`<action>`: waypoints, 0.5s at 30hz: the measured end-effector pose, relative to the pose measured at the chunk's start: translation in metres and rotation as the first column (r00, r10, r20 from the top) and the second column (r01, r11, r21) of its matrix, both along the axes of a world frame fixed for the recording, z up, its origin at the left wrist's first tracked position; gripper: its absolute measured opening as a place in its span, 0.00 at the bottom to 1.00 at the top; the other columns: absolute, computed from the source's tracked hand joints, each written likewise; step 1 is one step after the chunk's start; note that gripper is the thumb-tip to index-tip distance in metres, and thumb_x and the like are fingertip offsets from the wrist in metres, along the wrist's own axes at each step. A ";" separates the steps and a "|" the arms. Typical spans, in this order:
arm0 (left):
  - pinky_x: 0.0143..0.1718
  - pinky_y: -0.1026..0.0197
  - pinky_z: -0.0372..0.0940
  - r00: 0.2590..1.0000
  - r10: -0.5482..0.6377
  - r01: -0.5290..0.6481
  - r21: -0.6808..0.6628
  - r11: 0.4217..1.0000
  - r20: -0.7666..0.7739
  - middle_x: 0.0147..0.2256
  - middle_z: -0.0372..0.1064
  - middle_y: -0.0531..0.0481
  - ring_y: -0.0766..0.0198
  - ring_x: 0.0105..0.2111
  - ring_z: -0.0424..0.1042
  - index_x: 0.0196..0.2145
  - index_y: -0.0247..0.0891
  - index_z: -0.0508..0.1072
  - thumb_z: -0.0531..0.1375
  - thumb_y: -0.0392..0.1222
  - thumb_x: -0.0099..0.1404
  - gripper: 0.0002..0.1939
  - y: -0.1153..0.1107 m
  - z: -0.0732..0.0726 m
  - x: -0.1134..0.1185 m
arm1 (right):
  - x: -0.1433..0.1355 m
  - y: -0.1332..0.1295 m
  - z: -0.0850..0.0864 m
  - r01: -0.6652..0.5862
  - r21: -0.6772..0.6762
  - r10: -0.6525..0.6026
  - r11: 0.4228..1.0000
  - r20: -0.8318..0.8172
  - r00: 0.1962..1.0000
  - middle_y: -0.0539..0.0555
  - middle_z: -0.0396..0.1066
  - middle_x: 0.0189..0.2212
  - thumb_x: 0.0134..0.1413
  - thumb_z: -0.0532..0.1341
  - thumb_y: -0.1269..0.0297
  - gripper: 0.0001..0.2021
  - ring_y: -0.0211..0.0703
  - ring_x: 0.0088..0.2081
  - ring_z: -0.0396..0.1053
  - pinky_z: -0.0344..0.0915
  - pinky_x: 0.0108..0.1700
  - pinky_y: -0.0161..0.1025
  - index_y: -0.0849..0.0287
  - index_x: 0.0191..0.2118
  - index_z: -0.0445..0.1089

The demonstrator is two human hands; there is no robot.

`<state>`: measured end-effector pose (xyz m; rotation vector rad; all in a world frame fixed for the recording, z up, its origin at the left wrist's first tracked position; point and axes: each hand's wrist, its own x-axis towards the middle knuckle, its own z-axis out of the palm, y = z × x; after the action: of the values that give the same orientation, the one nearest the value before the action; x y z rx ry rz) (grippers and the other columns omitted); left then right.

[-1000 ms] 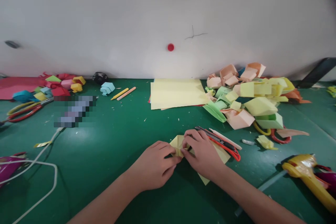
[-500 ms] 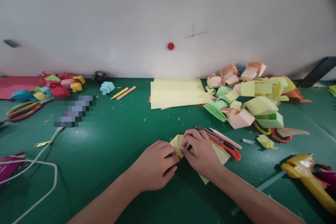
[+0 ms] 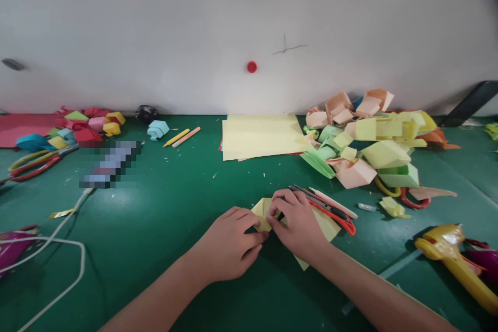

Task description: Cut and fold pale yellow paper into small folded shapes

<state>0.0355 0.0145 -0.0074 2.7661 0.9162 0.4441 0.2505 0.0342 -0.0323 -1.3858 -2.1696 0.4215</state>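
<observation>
Between my two hands is a small folded piece of pale yellow paper (image 3: pixel 262 208), lying low over the green table. My left hand (image 3: pixel 233 243) pinches its left lower edge with closed fingers. From the right, my right hand (image 3: pixel 296 223) grips the same paper between thumb and fingers, and covers part of it. Under my right hand and wrist lies a flat yellow paper sheet (image 3: pixel 326 224), partly hidden. A utility knife (image 3: pixel 330 209) with a red-orange edge rests just beyond my right hand, beside a pale pencil-like stick (image 3: pixel 337 204).
A stack of yellow paper (image 3: pixel 262 137) lies by the white wall. Folded paper pieces (image 3: pixel 385 153) heap up at right, above scissors handles (image 3: pixel 415 199). A yellow glue gun (image 3: pixel 447 246) sits far right. At left are scissors (image 3: pixel 37 166), a blurred-out phone (image 3: pixel 111 163) and a white cable (image 3: pixel 82 257).
Both hands stay on the folded paper with almost no movement. The whole view has shifted very slightly.
</observation>
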 end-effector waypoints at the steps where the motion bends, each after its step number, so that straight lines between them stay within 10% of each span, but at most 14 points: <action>1: 0.48 0.50 0.66 1.000 0.001 -0.001 0.001 1.000 0.000 0.42 0.71 0.46 0.55 0.45 0.71 0.44 0.41 0.77 0.56 0.38 0.71 0.10 0.000 0.000 0.000 | 0.000 0.000 0.000 0.001 0.006 -0.001 1.000 0.004 1.000 0.56 0.70 0.42 0.57 0.61 0.70 0.04 0.53 0.45 0.64 0.61 0.49 0.52 0.54 0.31 0.69; 15: 0.49 0.48 0.66 1.000 0.015 -0.016 -0.037 0.999 -0.023 0.42 0.70 0.45 0.53 0.46 0.70 0.47 0.40 0.75 0.56 0.39 0.70 0.11 -0.003 0.000 0.002 | 0.001 0.001 -0.004 0.000 0.015 0.000 1.000 -0.017 1.000 0.56 0.70 0.43 0.57 0.60 0.70 0.04 0.54 0.46 0.64 0.60 0.51 0.54 0.54 0.32 0.68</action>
<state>0.0372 0.0115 -0.0074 2.7376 0.9415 0.3946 0.2514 0.0353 -0.0362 -1.3695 -2.1550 0.4142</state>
